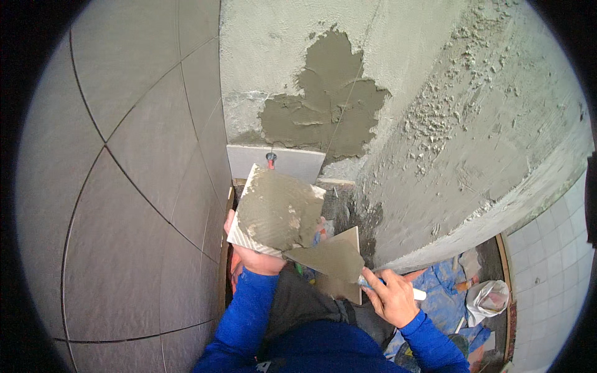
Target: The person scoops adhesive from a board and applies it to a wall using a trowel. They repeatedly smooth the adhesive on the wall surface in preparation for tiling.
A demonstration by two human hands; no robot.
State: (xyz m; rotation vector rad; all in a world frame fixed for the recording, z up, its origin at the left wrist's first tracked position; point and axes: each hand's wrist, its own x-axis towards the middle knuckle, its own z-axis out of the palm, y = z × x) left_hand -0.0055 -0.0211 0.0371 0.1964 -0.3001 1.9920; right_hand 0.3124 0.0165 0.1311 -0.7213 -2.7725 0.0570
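We see the tile point(277, 208) in front of the wall, low and close to the body, its coated face turned up and its ribbed back bare at the lower left corner. Our left hand point(258, 261) carries it from beneath, with the thumb along the left edge; our right hand point(393, 298) grips the handle of the trowel point(329, 256), whose tip lies at the tile's lower edge, though we cannot tell whether it touches. We judge the tile stiff and brittle, likely to chip at the corners if knocked, and made heavier by the thick mortar point(280, 199). That layer looks wet and soft, so fingers would sink in and slide; we do best to hold by the edges and the underside, palm spread below the middle. The trowel probably feels nose-heavy with its smeared blade, so we want a firm grip well up the handle.
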